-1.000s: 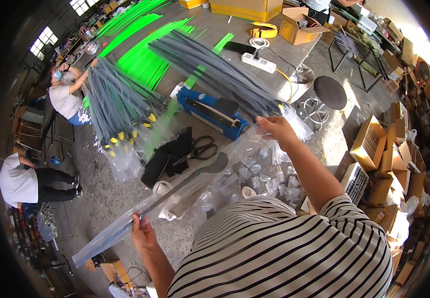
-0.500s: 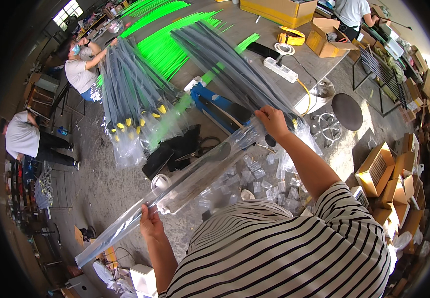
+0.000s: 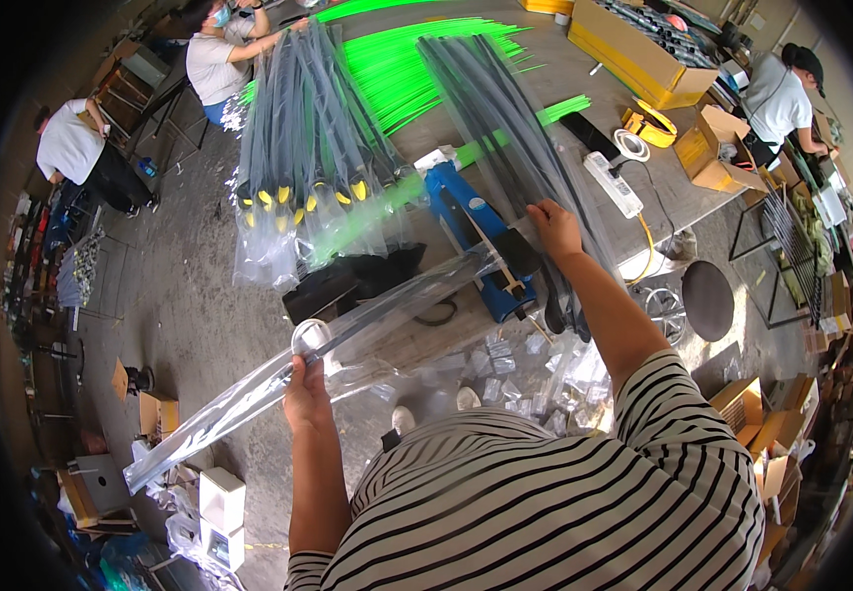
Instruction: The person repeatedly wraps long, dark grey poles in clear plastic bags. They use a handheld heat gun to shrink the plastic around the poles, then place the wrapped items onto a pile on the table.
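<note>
A long clear plastic sleeve (image 3: 219, 414) with a dark strip inside slants across in front of me. My left hand (image 3: 308, 396) is closed on its lower left part, thumb on top. The sleeve's upper right end lies over a blue bag sealer (image 3: 469, 212) on the table. Just right of the sealer's black part, my right hand (image 3: 556, 230) is closed; what its fingers hold cannot be made out. Beneath that hand lies a bundle of dark strips in clear sleeves (image 3: 490, 98). A white tape roll (image 3: 311, 337) sits behind the sleeve, near my left hand.
Filled sleeves with yellow ends (image 3: 298, 128) and bright green rods (image 3: 397, 74) cover the table's far left. A white power strip (image 3: 612, 184), yellow tape (image 3: 649, 124) and cardboard boxes (image 3: 633, 49) are at right. Small clear bags (image 3: 505, 355) litter below. Three other people work around.
My view has turned, shifting the scene. My right hand has moved from the sleeve's end to beside the sealer. The sleeve's end now lies over the sealer; my left hand still holds the sleeve.
</note>
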The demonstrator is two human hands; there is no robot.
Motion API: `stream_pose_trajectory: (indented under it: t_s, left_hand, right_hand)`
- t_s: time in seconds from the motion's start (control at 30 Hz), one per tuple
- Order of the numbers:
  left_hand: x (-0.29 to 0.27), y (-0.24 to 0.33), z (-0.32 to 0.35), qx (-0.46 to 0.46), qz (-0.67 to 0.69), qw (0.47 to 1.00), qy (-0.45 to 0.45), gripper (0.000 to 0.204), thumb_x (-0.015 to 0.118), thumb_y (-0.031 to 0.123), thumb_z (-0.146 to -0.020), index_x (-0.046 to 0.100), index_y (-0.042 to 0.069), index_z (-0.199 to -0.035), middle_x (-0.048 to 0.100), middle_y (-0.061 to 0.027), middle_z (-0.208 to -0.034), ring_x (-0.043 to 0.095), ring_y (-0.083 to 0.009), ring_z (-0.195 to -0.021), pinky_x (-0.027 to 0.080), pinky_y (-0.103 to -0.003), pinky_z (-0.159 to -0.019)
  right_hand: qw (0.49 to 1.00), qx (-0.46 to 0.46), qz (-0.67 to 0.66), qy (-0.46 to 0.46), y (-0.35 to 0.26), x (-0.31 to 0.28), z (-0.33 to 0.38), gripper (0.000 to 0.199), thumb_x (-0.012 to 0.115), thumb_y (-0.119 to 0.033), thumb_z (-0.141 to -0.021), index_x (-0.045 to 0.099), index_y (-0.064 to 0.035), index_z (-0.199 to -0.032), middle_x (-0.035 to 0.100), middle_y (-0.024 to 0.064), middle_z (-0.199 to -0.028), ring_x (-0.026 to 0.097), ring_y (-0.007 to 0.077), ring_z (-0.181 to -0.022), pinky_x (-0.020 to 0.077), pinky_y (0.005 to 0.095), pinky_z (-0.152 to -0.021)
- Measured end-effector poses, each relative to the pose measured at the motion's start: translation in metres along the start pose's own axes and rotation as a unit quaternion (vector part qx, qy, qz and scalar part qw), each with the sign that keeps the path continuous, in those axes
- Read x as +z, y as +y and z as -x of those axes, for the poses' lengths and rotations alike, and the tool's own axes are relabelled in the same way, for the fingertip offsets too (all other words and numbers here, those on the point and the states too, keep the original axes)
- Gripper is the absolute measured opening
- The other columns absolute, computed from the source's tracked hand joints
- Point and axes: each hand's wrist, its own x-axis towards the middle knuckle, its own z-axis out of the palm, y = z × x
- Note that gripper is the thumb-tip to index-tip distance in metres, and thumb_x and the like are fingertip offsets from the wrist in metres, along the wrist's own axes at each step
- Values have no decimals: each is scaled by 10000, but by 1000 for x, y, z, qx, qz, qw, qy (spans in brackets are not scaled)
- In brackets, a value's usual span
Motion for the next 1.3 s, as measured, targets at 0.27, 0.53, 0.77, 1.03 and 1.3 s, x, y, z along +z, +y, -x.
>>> stream_pose_trajectory:
  t_s: [0.27,0.53,0.77,1.03,1.3]
  left_hand:
    - [5,0,5,-1,8,1000,6,166,575,51,-796,530,-27,-935,591,-112,-920,580,-193,-874,488,-310,-821]
    - [6,-3,-4,7,-3,1000,-8,168,571,45,-797,534,-35,-940,591,-115,-924,579,-197,-882,484,-312,-831]
    - [1,-9,-10,17,-7,999,-39,176,579,71,-798,545,-23,-943,597,-97,-931,583,-183,-868,484,-298,-808]
    - [-13,-15,-18,7,-5,997,-77,161,585,87,-798,556,-6,-925,605,-72,-915,588,-155,-835,491,-280,-774]
    - [-5,-15,-5,-2,3,999,-45,143,581,67,-798,548,-2,-919,603,-71,-912,593,-152,-814,494,-282,-780]
  right_hand:
    - [991,-89,102,7,-14,-12,8,292,546,-302,-789,548,-72,-969,546,136,-1016,522,303,-923,415,387,-771]
    - [936,-260,143,-188,-56,-29,65,720,498,-468,-785,240,-50,-1311,227,151,-1357,162,250,-1288,122,382,-1052]
    - [927,-212,184,-247,-53,-16,79,730,468,-538,-777,281,-53,-1288,291,199,-1299,254,330,-1225,202,402,-1023]
    - [938,-168,175,-247,-72,-22,82,700,525,-487,-763,305,-66,-1277,356,186,-1263,338,356,-1166,253,403,-997]
    - [981,-188,51,1,-72,-57,94,554,573,-76,-683,390,-18,-1203,386,163,-1256,391,329,-1136,308,406,-956]
